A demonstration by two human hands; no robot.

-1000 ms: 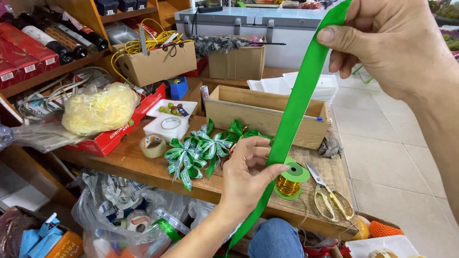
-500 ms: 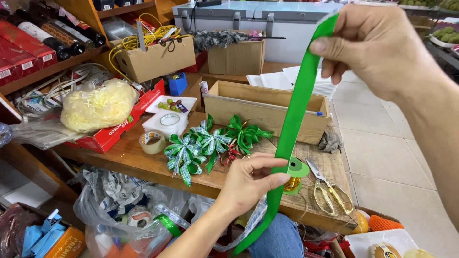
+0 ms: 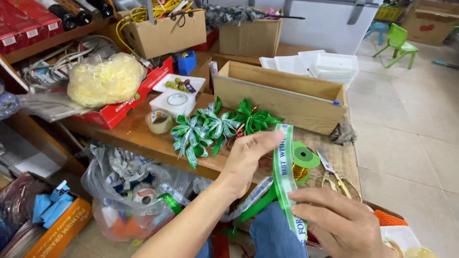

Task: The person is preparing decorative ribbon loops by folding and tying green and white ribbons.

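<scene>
Holding, head view, item in hand: green ribbon (image 3: 283, 162) with white edges and white lettering, stretched upright between both hands, in front of the table's (image 3: 138, 136) near edge and above a blue-clad knee.

- Left hand (image 3: 248, 160): fingers (image 3: 267, 139) clenched in a pinch on the ribbon's upper end, thumb side hidden behind the strip.
- Right hand (image 3: 334, 220): fingers (image 3: 311, 198) pressed onto the lower stretch of the ribbon, grasping it lightly from the side; underside of the grip not visible.
- Ribbon tail: plain green length trailing down and to the left, below both hands.
- Finished bows (image 3: 205, 129): cluster of green and green-and-white bows lying on the table just beyond the left hand.
- Spool (image 3: 303, 160): green flange, gold wire, standing on the table just beside the ribbon, partly behind it.
- Scissors (image 3: 332, 172): flat on the table, right of the spool, near the right hand.
- Tape roll (image 3: 159, 122): left of the bows, apart from them.
- Wooden box (image 3: 282, 98): open, behind the bows.
- White trays (image 3: 330, 64): stacked behind the wooden box.

Step in hand, judged: shaping a measured length of ribbon, pinched at the top and steadied below, no loop formed yet. Next move, judged: calls for a firm top pinch from the left fingers, a smooth untwisted strip with lettering outward, and a free right hand within reach of scissors and wire.
</scene>
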